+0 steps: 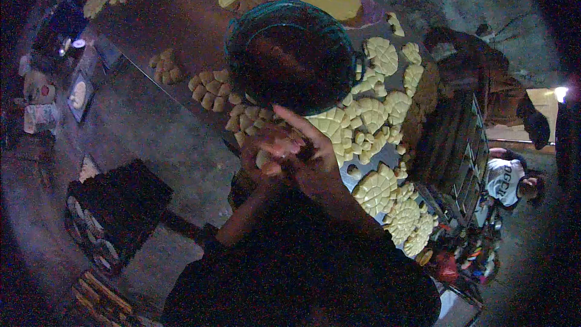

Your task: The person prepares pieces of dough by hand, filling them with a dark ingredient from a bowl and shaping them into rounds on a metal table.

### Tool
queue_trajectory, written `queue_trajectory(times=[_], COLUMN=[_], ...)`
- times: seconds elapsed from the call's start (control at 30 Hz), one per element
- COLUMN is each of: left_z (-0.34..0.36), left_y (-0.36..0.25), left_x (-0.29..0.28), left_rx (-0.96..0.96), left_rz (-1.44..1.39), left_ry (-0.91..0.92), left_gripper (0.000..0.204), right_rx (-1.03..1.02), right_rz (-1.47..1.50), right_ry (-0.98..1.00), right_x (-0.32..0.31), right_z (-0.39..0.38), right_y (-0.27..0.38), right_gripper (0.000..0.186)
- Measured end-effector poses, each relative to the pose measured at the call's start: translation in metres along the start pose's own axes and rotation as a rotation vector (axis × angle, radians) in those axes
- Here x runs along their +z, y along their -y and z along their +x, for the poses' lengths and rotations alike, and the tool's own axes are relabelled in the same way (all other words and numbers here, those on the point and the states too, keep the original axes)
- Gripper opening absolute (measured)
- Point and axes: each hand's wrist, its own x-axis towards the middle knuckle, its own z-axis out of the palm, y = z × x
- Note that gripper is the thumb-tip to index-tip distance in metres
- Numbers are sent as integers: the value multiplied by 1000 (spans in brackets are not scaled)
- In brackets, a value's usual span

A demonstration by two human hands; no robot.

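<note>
My left hand (pixel 264 156) and my right hand (pixel 311 148) meet just below a dark round tub (pixel 290 54) with a teal rim. The left hand's fingers are curled around something small that I cannot make out. My right index finger points up toward the tub's rim, its other fingers curled against the left hand, their contents hidden. Around them, pale yellow, segmented dough-like pieces (pixel 375 188) cover the work table (pixel 175 48), with browner clustered pieces (pixel 209 91) to the left.
A purple basin (pixel 368 9) of yellow contents stands at the top. A black wheeled object (pixel 121 206) is at lower left, stacked dark trays (pixel 454 145) at right. A person in a white shirt (pixel 505 178) is beyond them. Wood pieces (pixel 100 300) lie at bottom left.
</note>
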Motion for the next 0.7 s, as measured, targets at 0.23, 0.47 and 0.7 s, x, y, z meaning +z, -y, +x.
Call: queue_trajectory(times=[0.23, 0.47, 0.7], left_z=[17, -10, 0], left_y=[9, -17, -19], left_x=[-25, -84, -76], left_rx=[-290, -990, -1041], left_rz=[282, 147, 193], left_ry=[-882, -661, -550], left_gripper=[39, 34, 34], right_rx=[148, -90, 340], right_rz=[-243, -1374, -1148], right_ry=[223, 630, 280], right_x=[-18, -77, -50], right_z=[87, 160, 140], right_y=[-1, -50, -3], right_gripper=[52, 35, 33])
